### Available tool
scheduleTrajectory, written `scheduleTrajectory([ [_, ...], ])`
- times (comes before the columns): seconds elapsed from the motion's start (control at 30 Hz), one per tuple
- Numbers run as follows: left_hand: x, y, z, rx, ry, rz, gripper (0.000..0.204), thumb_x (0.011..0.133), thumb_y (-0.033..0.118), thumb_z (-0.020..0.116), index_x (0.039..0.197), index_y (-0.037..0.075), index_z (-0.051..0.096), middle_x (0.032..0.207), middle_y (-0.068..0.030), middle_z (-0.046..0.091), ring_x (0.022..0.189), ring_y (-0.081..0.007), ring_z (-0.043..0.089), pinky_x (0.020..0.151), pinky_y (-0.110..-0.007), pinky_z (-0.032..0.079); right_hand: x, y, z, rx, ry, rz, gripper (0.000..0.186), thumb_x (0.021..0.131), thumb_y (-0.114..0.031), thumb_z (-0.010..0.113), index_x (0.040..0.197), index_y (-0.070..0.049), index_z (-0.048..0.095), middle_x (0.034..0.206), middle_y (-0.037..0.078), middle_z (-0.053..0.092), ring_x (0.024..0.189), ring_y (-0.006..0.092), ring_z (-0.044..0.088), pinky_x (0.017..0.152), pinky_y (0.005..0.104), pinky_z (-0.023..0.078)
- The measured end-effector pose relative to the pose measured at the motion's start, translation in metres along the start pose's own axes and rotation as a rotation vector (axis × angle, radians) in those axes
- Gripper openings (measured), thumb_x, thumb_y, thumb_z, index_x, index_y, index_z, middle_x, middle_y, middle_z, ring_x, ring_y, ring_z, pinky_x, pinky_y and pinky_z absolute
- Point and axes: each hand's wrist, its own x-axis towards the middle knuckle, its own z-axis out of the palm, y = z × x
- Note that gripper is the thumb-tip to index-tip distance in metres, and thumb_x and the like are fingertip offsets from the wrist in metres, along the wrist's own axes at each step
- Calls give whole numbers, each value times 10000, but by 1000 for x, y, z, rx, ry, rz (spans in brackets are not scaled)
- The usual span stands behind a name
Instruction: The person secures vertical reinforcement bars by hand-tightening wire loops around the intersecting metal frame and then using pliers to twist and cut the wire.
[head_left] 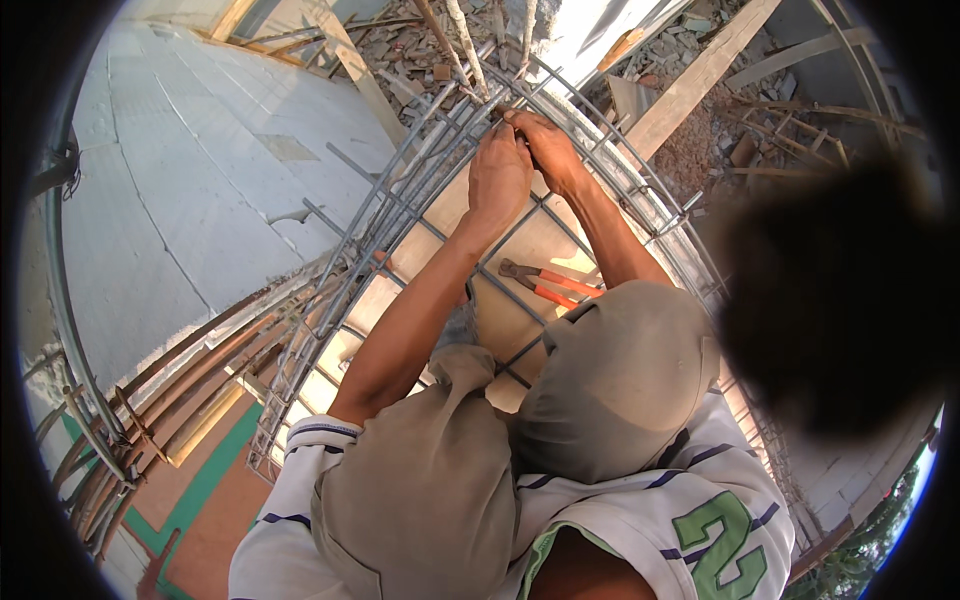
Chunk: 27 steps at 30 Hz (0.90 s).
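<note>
Both arms reach forward over a grid of steel reinforcing bars (435,231). My left hand (500,172) is closed at the far corner of the grid, where several bars meet. Against it, my right hand (545,148) is closed too, its fingertips pressed together beside the left fingers. Whatever lies between the fingertips is too small and hidden to name. End-cutting pliers (560,282) with orange handles rest on the grid, between my right forearm and my raised knee. Pale boards (515,320) show beneath the bars.
Broken rubble (420,60) lies beyond the corner, with a wooden plank (700,80) slanting across more rubble at right. Upright rods (465,45) rise at the corner. Bar ends stick out at left beside a grey sheeted surface (190,150). A blurred dark shape (830,300) blocks the right side.
</note>
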Motion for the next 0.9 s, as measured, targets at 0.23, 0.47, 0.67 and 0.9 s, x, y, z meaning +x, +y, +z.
scheduleTrajectory([
  [0.23, -1, -4, -16, -74, -122, -142, 224, 919, 146, 576, 1048, -26, 639, 786, -171, 579, 758, -344, 580, 704, -443, 467, -7, -10, 16, 193, 25, 76, 380, 963, -152, 536, 1279, 54, 576, 1009, 114, 622, 860, 173, 583, 702, 273, 491],
  [0.47, 7, -8, -25, -1149, -119, -968, 420, 972, 127, 493, 1377, 22, 460, 655, 40, 420, 523, -78, 414, 477, -258, 348, -9, -17, 23, 414, 96, 166, 323, 979, -96, 504, 1262, 56, 544, 695, -26, 404, 539, 87, 337, 456, 238, 319],
  [0.67, 18, -13, -13, -1246, -149, -1039, 319, 1001, 129, 439, 1308, 55, 483, 608, 59, 383, 451, -62, 325, 400, -245, 272, -5, -12, 17, 562, 102, 158, 196, 938, -69, 560, 1080, 60, 597, 697, 12, 478, 536, 95, 398, 458, 253, 328],
  [0.9, 25, -36, 1, -1443, -114, -1138, 172, 1036, 183, 418, 899, 115, 498, 561, 46, 395, 411, -72, 357, 342, -231, 256, -6, -12, 17, 612, 96, 149, 166, 929, -57, 554, 1052, 48, 596, 702, 33, 511, 536, 109, 432, 457, 261, 360],
])
